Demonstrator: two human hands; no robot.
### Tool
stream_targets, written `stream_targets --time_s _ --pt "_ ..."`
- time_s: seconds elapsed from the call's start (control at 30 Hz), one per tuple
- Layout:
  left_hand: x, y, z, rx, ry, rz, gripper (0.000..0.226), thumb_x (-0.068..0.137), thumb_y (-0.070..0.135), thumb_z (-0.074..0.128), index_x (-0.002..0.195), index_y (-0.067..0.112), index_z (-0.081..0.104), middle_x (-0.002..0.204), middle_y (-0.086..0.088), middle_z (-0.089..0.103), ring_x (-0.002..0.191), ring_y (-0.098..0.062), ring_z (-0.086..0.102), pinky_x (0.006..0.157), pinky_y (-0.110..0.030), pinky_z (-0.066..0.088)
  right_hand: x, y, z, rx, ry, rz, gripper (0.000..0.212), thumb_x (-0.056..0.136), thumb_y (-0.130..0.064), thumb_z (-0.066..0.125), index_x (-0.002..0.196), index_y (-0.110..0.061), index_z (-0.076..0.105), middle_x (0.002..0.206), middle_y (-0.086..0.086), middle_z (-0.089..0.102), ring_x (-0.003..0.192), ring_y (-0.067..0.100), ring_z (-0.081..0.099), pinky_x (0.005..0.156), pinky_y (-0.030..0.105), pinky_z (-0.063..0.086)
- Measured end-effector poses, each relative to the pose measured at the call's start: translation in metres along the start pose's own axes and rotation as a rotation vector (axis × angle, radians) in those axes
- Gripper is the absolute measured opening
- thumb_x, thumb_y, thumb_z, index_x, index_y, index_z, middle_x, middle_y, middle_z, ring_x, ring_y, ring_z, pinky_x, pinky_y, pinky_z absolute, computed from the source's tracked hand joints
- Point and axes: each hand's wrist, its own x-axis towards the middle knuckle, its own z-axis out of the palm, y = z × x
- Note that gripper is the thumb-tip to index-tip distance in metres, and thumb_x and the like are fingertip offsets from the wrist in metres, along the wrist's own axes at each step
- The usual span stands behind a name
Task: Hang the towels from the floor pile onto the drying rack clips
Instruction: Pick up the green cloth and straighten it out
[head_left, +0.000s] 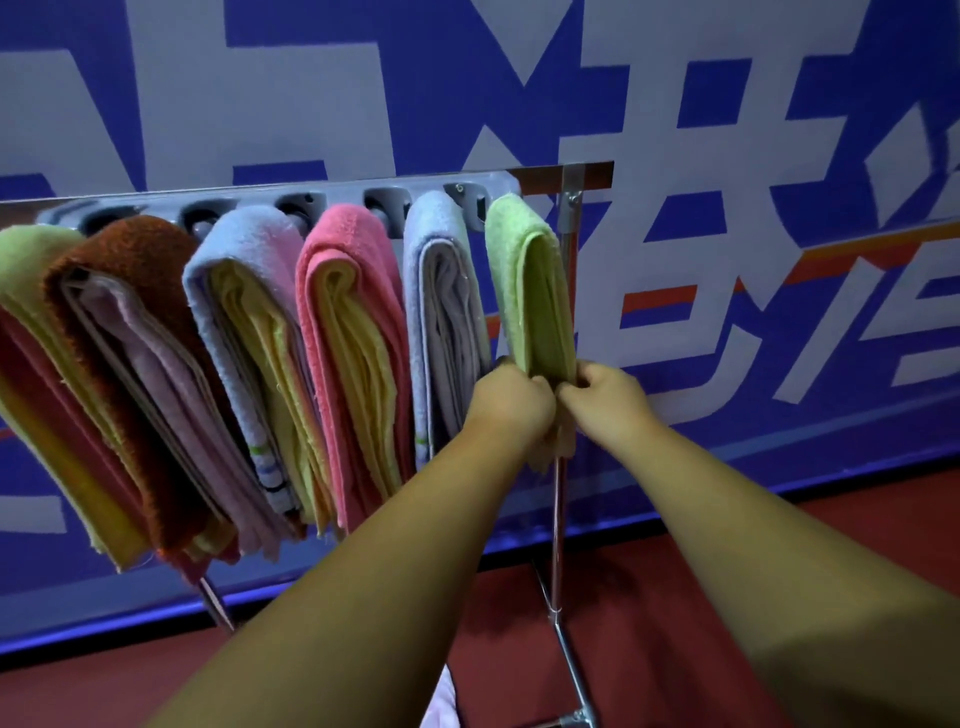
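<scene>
A light green towel (524, 280) hangs folded from the rightmost clip of the grey clip bar (332, 200) on the metal drying rack. My left hand (511, 402) and my right hand (605, 397) meet at its lower end, each pinching the hanging edges. To the left hang several other folded towels: a pale blue one (441, 291), a pink one with yellow inside (348, 312), a blue and yellow one (244, 322), a rust-brown one (140, 291) and a yellow-green one (26, 280). The floor pile is hidden, apart from a pale scrap of cloth (439, 706) at the bottom edge.
The rack's right upright pole (560, 499) runs down just behind my hands to a foot bar on the red floor (779, 525). A blue and white banner wall (727, 156) stands close behind the rack.
</scene>
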Motion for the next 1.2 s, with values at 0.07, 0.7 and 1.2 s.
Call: stream_targets --time_s 0.07,0.7,1.2 --pt "0.003 -0.010 0.008 0.033 -0.044 0.002 0.033 0.098 0.025 0.050 0.125 0.008 0.060 0.112 -0.017 0.071 0.097 -0.035 0.071 0.070 -0.031 0.049 0.001 0.012 0.005 0.021 0.004 0.027 0.021 0.097 -0.026 0.064 0.111 -0.031 0.078 0.078 -0.008 0.074 0.077 0.011 0.071 0.063 0.017 0.053" --pt "0.006 -0.086 0.049 0.200 0.058 0.023 0.020 0.099 0.017 0.057 0.110 0.005 0.068 0.113 -0.020 0.071 0.103 -0.043 0.068 0.079 -0.041 0.051 -0.035 0.075 0.047 -0.045 0.037 0.082 0.017 0.096 -0.036 0.069 0.101 -0.021 0.075 0.085 -0.004 0.076 0.083 0.016 0.071 0.070 0.032 0.054" --pt "-0.001 -0.112 0.054 0.267 -0.056 -0.038 0.018 0.101 0.026 0.056 0.090 0.012 0.058 0.102 -0.013 0.069 0.090 -0.036 0.070 0.076 -0.041 0.058 -0.069 0.082 0.072 0.296 -0.181 0.398 0.069 0.098 -0.014 0.062 0.151 -0.053 0.044 0.115 0.004 0.075 0.089 0.024 0.081 0.083 0.045 0.064"
